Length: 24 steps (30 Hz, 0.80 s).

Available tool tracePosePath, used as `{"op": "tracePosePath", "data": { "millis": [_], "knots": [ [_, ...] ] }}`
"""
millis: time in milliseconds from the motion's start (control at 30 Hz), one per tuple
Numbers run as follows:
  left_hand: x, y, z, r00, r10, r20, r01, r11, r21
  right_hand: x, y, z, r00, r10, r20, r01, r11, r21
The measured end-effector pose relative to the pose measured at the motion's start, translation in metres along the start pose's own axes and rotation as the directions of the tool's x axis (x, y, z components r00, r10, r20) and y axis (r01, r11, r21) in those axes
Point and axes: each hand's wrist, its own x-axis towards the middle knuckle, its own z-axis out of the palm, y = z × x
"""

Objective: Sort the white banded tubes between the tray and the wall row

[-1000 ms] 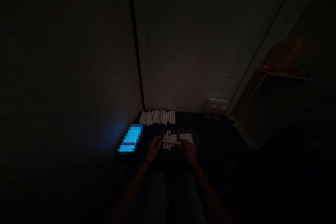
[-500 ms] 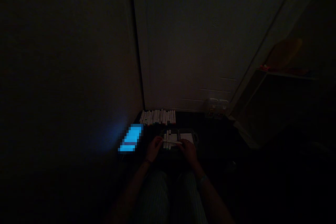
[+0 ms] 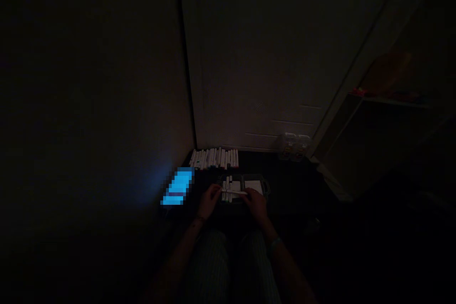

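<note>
A white marker point(image 3: 234, 192) lies crosswise between my hands, one end at each. My left hand point(image 3: 211, 195) is closed on its left end, and my right hand point(image 3: 254, 199) pinches the right end. Below the marker is an open case point(image 3: 268, 188) with a handle on its right side. In the case's left half, 3 white markers point(image 3: 227, 183) lie side by side, partly behind the held one. A pale sheet point(image 3: 253, 185) shows in the right half, partly covered by my right hand. The dim light hides finer detail.
Behind the case, a row of several white markers point(image 3: 213, 157) lies on the dark table point(image 3: 285, 199). A glowing blurred screen point(image 3: 178, 187) is at the left by the wall. Two clear packages point(image 3: 295, 147) stand at the back right, with a shelf point(image 3: 392, 99) farther right.
Almost nothing differs. Both hands keep the marker in the same place above the case.
</note>
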Motion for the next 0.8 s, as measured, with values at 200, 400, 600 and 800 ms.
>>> {"op": "tracePosePath", "data": {
  "millis": [200,400,600,800],
  "knots": [
    [0.0002,0.0028,0.0002,1.000,-0.017,-0.003,0.017,1.000,0.004,-0.0004,0.0012,0.0014,1.000,0.000,-0.006,0.000,1.000,-0.007],
    [-0.0004,-0.0001,-0.0001,1.000,0.000,0.005,0.000,1.000,0.004,-0.0014,0.0003,0.0000,1.000,-0.001,-0.016,0.001,1.000,0.006],
    [0.0001,-0.0022,0.0000,1.000,-0.012,0.000,0.012,1.000,0.004,-0.0007,0.0011,0.0006,1.000,-0.005,-0.013,0.006,1.000,0.021],
    [-0.0002,-0.0020,0.0002,1.000,-0.006,0.012,0.007,1.000,-0.013,-0.0009,0.0038,0.0021,1.000,-0.006,-0.028,0.006,1.000,0.015]
  ]
}}
